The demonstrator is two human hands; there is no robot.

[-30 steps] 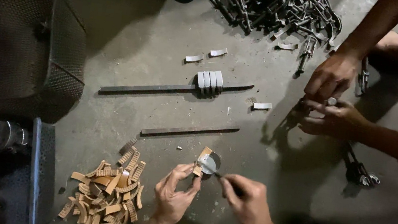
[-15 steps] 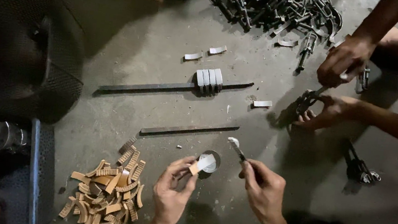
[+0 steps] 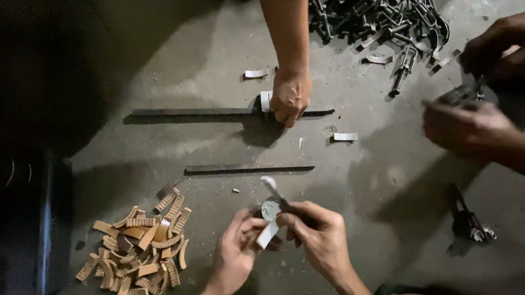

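On a concrete floor (image 3: 151,74), the left hand (image 3: 232,257) pinches a pale curved strip (image 3: 267,233) upright against a small round tin (image 3: 270,210), while the right hand (image 3: 318,234) closes round a thin applicator, seemingly to coat it. Tan ribbed strips (image 3: 140,246) lie heaped just left, within reach. A co-worker's hand (image 3: 290,96) grips pieces on a long metal bar (image 3: 193,114).

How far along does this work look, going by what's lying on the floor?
Already done: hard to say, though a few pale curved strips lie loose on the floor. In hand: the left hand and right hand hold a pale strip over a small round tin. Left: a pile of tan curved pieces and a heap of metal parts.
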